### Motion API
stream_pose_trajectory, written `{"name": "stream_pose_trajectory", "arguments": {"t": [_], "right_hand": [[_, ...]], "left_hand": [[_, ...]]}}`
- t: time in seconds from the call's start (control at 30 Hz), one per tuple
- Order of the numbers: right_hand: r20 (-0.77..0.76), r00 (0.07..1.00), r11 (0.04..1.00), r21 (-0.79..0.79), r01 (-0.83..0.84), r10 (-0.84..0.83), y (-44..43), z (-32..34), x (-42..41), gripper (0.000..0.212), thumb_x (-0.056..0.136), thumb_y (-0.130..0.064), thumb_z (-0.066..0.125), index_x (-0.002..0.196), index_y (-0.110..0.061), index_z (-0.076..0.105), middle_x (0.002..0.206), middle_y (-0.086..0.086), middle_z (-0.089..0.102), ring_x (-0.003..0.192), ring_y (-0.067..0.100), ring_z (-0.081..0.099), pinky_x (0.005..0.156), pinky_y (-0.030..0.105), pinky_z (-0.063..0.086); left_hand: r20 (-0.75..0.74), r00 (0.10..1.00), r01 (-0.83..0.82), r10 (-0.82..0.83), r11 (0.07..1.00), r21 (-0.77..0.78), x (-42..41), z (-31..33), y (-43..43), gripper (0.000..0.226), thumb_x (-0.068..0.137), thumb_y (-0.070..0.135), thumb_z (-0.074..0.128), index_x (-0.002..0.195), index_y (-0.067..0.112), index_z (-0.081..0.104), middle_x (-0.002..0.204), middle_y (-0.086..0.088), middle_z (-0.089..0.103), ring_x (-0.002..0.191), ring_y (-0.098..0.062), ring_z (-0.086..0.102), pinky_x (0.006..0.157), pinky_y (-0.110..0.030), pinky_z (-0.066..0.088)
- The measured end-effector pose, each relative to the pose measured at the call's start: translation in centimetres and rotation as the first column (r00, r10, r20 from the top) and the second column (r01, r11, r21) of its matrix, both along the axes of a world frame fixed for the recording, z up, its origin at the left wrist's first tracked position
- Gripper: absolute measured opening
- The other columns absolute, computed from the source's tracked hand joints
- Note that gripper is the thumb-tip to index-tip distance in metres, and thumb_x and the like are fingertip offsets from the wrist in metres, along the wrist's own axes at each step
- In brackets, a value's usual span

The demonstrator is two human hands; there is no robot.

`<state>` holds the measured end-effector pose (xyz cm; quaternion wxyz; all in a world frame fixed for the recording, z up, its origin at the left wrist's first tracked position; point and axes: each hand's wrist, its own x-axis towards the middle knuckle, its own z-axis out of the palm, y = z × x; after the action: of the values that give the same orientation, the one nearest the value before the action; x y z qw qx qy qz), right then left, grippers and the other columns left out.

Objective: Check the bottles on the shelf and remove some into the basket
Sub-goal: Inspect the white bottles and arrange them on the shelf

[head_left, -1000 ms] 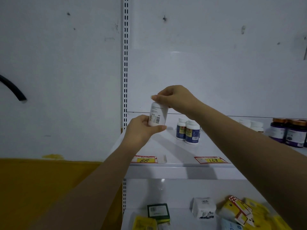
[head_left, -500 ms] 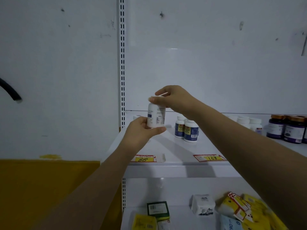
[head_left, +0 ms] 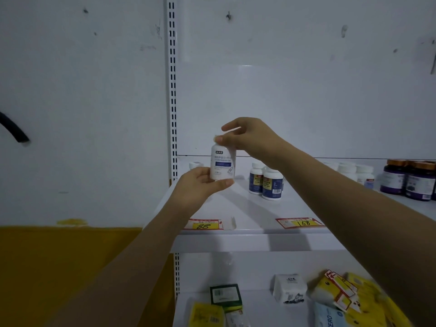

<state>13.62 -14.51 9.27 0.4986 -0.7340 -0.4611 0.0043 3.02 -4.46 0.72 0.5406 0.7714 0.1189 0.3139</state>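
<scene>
Head view, the only one we've got. We're mid-check on one bottle (head_left: 221,165): white, upright, label facing us, held in the air over the shelf (head_left: 236,208) rather than standing on it. Our left hand (head_left: 200,185) cups it from below, fingers curled round the base and thumb across the lower front. Our right hand (head_left: 247,138) pinches the cap from above, with one finger lifted off a bit. So both hands have hold of the same bottle, one at each end.

Just right of the grip and lower, two blue bottles (head_left: 266,182) stand touching on the shelf. Further right, past our right arm, come dark jars (head_left: 410,180). Straight below the grip, a yellow tag (head_left: 203,224) sits on the shelf edge.

Our read is that this is the inspecting step. The label print is too blurry for us to make out. The next move calls for a keep-or-pull decision. The basket isn't in view, so pulling would mean one hand letting go while the other carries the bottle out of frame. Keeping it would mean setting it down left of the blue pair without bumping them.
</scene>
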Motion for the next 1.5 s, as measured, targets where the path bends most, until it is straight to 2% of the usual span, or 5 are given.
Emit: {"name": "stream_pose_trajectory", "arguments": {"t": [0.3, 0.63, 1.0, 1.3, 1.5], "right_hand": [[0.196, 0.976, 0.983, -0.136, 0.124, -0.096, 0.2, -0.7, -0.3, 0.055, 0.080, -0.049, 0.068, 0.118, -0.011, 0.062, 0.113, 0.008, 0.067, 0.101, 0.023, 0.062, 0.087, 0.035, 0.050], [-0.160, 0.972, 0.983, -0.028, -0.181, 0.175, -0.8, -0.7, 0.9, 0.052, 0.087, -0.019, 0.066, 0.134, -0.009, 0.048, 0.124, 0.005, 0.058, 0.101, 0.011, 0.061, 0.075, 0.016, 0.053], [0.092, 0.996, 0.997, 0.073, -0.003, -0.004, -0.2, -1.1, -0.5, 0.058, 0.075, -0.031, 0.078, 0.126, -0.016, 0.055, 0.112, -0.001, 0.064, 0.100, 0.012, 0.063, 0.089, 0.027, 0.052], [0.499, 0.859, 0.919, 0.381, -0.100, -0.113, -0.6, -3.9, -2.4, 0.048, 0.079, -0.022, 0.076, 0.123, -0.016, 0.057, 0.120, -0.002, 0.063, 0.109, 0.008, 0.058, 0.096, 0.023, 0.048], [0.368, 0.928, 0.900, 0.422, -0.108, -0.061, -1.7, -2.3, -2.6, 0.042, 0.081, -0.019, 0.072, 0.121, -0.021, 0.059, 0.116, -0.009, 0.064, 0.105, 0.005, 0.060, 0.092, 0.021, 0.050]], "left_hand": [[0.045, 0.998, -0.032, 0.032, 0.999, 0.007, 0.5, -0.6, 0.1, 0.041, 0.079, 0.026, 0.072, 0.117, 0.016, 0.059, 0.105, 0.004, 0.066, 0.095, -0.010, 0.062, 0.074, -0.016, 0.043], [-0.017, 1.000, 0.005, -0.004, 0.999, 0.049, 1.2, -0.4, 0.0, 0.051, 0.081, 0.028, 0.071, 0.128, 0.017, 0.054, 0.121, 0.002, 0.061, 0.108, -0.016, 0.057, 0.086, -0.025, 0.041], [0.034, 0.999, -0.019, 0.016, 0.995, 0.095, 1.6, 0.4, 0.6, 0.049, 0.079, 0.018, 0.073, 0.123, 0.017, 0.052, 0.125, 0.001, 0.060, 0.115, -0.018, 0.056, 0.103, -0.038, 0.043], [0.319, 0.929, -0.298, 0.185, 0.888, 0.350, 1.7, 4.0, 0.3, 0.037, 0.077, 0.011, 0.073, 0.106, 0.025, 0.055, 0.085, 0.021, 0.055, 0.077, -0.001, 0.054, 0.058, 0.005, 0.036], [0.236, 0.968, -0.160, 0.090, 0.941, 0.299, 1.1, 4.6, 0.1, 0.051, 0.067, 0.020, 0.082, 0.113, 0.026, 0.063, 0.101, 0.020, 0.063, 0.102, -0.001, 0.056, 0.088, -0.018, 0.041]]}}
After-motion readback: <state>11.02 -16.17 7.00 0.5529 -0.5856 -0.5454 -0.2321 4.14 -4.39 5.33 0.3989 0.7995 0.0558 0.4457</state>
